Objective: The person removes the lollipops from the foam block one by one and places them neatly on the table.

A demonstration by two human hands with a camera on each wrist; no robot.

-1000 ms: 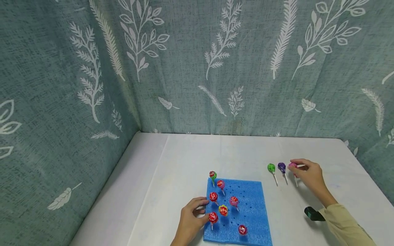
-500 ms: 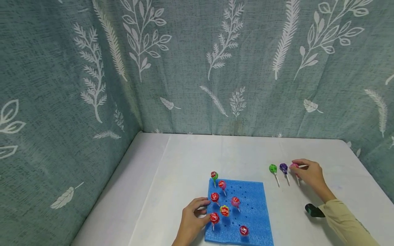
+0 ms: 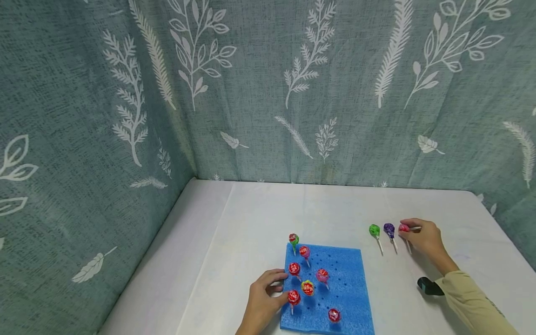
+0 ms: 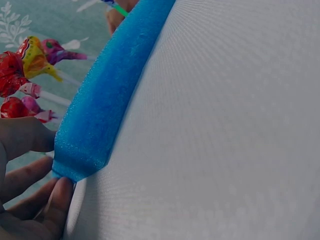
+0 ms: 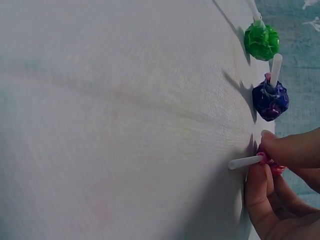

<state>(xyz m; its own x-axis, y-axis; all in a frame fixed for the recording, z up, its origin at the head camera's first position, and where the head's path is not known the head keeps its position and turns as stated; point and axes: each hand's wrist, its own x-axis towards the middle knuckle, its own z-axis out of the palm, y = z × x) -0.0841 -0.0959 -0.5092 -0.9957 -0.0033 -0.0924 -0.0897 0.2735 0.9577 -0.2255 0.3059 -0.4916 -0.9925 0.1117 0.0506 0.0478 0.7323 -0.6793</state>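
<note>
My right hand [image 3: 426,238] pinches a pink-wrapped lollipop [image 3: 404,228] at the right of the white table. In the right wrist view its white stick [image 5: 245,162] sticks out past the thumb, and the fingers partly hide the candy. Just left of it lie a purple lollipop [image 3: 389,229] and a green lollipop [image 3: 374,230]. My left hand [image 3: 264,298] grips the left edge of a blue foam board [image 3: 347,288], thumb and fingers on opposite sides. Several lollipops stand in the board, among them a red lollipop [image 3: 294,298] by the left thumb and a yellow-and-red lollipop [image 3: 307,288].
Small dark holes dot the board's surface. A dark object [image 3: 430,286] shows beside the right sleeve [image 3: 471,300]. Behind the white table [image 3: 259,209] hangs a green curtain [image 3: 251,93] with white leaf patterns, which also runs along the left.
The head view has shifted a little, so the scene sits slightly farther right. The left hand keeps its hold on the board, and the right hand stays at the pink lollipop.
</note>
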